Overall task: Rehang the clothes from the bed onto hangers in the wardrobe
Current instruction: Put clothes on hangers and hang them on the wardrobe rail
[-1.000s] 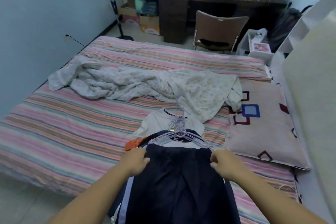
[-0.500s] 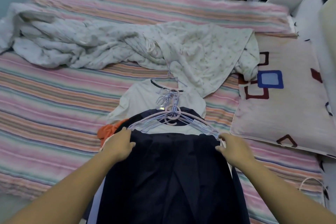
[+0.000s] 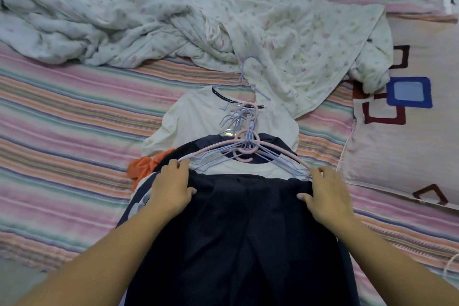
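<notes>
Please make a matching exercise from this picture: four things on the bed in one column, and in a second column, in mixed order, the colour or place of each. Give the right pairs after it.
Things:
1. trousers
2. blanket
3. pillow
4. hangers

Descriptions:
A. pale with a small flower print, crumpled across the bed
B. dark navy, under both hands
C. pink and light blue, bunched on the pile of clothes
D. beige with square outlines, at the right edge

The left hand and the right hand both rest on one thing.

Pairs: 1-B, 2-A, 3-D, 4-C
</notes>
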The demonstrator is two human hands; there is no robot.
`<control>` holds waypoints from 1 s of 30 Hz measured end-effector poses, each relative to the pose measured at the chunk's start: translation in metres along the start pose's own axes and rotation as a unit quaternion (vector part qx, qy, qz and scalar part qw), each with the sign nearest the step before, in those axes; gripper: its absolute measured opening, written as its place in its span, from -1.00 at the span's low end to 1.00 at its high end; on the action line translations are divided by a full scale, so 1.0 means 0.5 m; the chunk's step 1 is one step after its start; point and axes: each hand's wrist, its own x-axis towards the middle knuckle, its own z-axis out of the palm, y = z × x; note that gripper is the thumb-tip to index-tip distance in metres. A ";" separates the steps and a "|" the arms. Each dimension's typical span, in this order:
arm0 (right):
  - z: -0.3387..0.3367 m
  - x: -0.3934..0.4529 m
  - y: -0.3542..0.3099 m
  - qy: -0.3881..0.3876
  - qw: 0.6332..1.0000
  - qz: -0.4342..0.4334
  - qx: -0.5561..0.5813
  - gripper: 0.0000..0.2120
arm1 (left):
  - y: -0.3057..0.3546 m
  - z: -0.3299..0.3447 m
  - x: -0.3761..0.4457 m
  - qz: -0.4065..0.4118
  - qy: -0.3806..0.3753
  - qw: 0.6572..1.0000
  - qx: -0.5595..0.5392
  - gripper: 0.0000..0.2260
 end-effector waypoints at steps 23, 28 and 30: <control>-0.233 -0.229 0.018 0.009 0.959 -0.141 0.246 -0.78 | -0.158 -0.193 -0.339 0.095 0.109 0.963 -0.225 -0.82; -0.346 -0.398 -0.043 -0.001 0.943 -0.211 0.256 -0.81 | -0.224 -0.275 -0.538 0.108 0.132 0.955 -0.243 -0.76; -0.392 -0.476 -0.077 0.015 0.933 -0.240 0.269 -0.89 | -0.255 -0.307 -0.633 0.114 0.159 0.954 -0.228 -0.78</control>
